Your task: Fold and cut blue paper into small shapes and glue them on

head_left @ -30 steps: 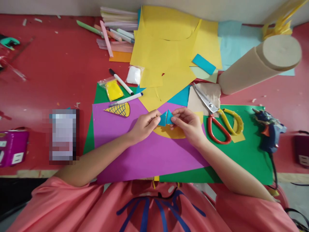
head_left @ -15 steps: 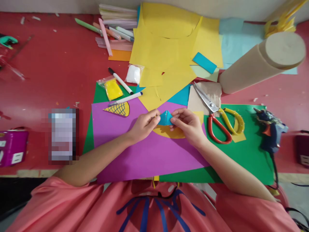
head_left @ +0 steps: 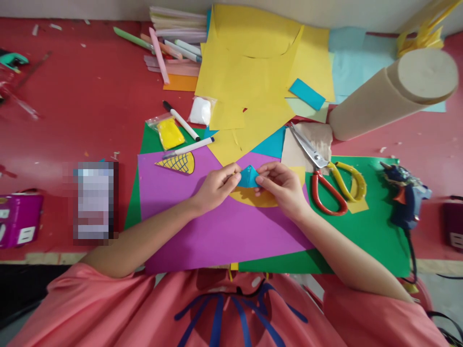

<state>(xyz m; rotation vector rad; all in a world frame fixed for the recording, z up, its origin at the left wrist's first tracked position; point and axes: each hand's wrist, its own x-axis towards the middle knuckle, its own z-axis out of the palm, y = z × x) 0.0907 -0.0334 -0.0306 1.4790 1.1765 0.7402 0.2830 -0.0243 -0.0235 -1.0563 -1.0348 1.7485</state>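
Between both sets of fingertips is a small folded piece of blue paper (head_left: 249, 177), its pointed top facing away from me. My left hand (head_left: 219, 185) pinches its left corner, and my right hand (head_left: 278, 185) pinches the right one. Just beneath lies a rounded orange-yellow paper piece (head_left: 255, 198), partly covered by the blue paper and my fingers. It rests on a purple sheet (head_left: 217, 241). Left of my hands, a yellow paper cone shape (head_left: 177, 164) with dark crossing lines lies flat on the purple sheet.
Scissors (head_left: 318, 164) with red and yellow handles lie to the right, a glue gun (head_left: 407, 197) beyond. A tall beige bottle (head_left: 390, 94) stands at back right. Markers (head_left: 181, 120), clay packets (head_left: 170, 134) and yellow sheets (head_left: 253, 72) lie behind; a blurred phone-like object (head_left: 94, 202) is left.
A slit showing down the middle of the blue paper has closed up, and its face looks smoother. Both hands stay in nearly the same place.
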